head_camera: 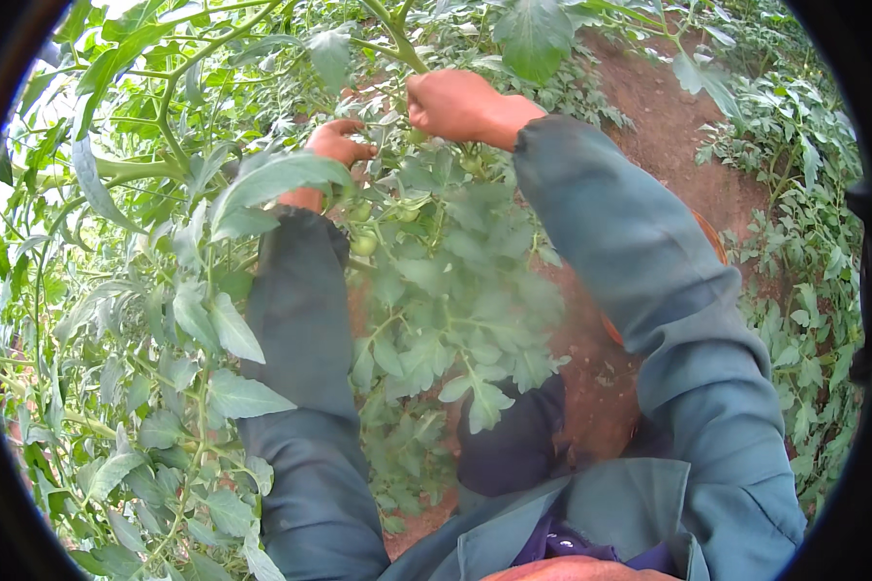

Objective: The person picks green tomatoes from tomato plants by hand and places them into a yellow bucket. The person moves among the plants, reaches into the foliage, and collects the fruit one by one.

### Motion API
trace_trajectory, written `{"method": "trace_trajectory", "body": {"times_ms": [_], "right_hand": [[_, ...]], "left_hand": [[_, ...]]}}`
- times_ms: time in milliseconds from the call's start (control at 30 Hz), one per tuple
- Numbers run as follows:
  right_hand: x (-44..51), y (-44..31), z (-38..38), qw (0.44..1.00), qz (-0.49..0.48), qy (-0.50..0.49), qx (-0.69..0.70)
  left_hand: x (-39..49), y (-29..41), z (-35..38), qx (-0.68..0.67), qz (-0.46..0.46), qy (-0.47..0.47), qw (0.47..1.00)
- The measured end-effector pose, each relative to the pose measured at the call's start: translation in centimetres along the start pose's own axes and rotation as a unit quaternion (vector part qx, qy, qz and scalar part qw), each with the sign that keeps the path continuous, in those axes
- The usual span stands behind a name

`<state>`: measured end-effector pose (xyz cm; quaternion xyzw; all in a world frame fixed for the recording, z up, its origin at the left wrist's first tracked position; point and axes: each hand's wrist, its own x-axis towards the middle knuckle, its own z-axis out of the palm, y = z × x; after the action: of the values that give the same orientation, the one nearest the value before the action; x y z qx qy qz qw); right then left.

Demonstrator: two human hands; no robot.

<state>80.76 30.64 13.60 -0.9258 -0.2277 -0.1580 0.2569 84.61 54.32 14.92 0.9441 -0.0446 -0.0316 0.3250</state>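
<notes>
My right hand [465,107] is curled into a fist beside a thick green tomato stem [405,52] at the top middle. What lies inside the fist, if anything, is hidden. To its left, my left hand [334,149] reaches into the foliage with thumb and fingers apart; a large tomato leaf [280,187] covers part of its wrist. Nothing shows clearly between those fingers. Just below the hands hang green tomatoes, one round fruit [364,244] close to my left cuff. A leafy tomato branch [458,290] fills the space between my forearms.
Dense tomato plants [138,348] crowd the left side, with leaves overlapping my left sleeve. On the right, a bare soil path [668,123] runs up beside another row of plants [806,290]. An orange, curved object [711,236] is partly hidden behind my right sleeve.
</notes>
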Motion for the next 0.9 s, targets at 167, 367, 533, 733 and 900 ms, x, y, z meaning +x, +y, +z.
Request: {"method": "trace_trajectory", "body": {"times_ms": [167, 367, 533, 733, 900], "right_hand": [[-7.4, 2.4, -5.0, 0.937, 0.061, 0.142, 0.313], [-21.2, 6.3, -8.9, 0.885, 0.119, 0.280, 0.352], [-30.3, 10.7, -7.7, 0.842, 0.265, 0.394, 0.256], [-40.2, 17.2, -2.3, 0.884, 0.450, 0.118, -0.040], [-44.2, 17.0, -1.8, 0.838, 0.510, 0.172, -0.083]], "left_hand": [[-2.0, 3.1, -1.0, 0.067, 0.068, 0.135, 0.986], [-11.6, 9.6, 5.6, -0.037, 0.258, 0.074, 0.963], [-17.3, 16.0, 20.1, -0.108, 0.458, -0.080, 0.879], [-17.1, 18.3, 34.3, -0.063, 0.352, -0.137, 0.924], [-17.3, 15.2, 39.9, -0.219, 0.233, -0.207, 0.925]]}}
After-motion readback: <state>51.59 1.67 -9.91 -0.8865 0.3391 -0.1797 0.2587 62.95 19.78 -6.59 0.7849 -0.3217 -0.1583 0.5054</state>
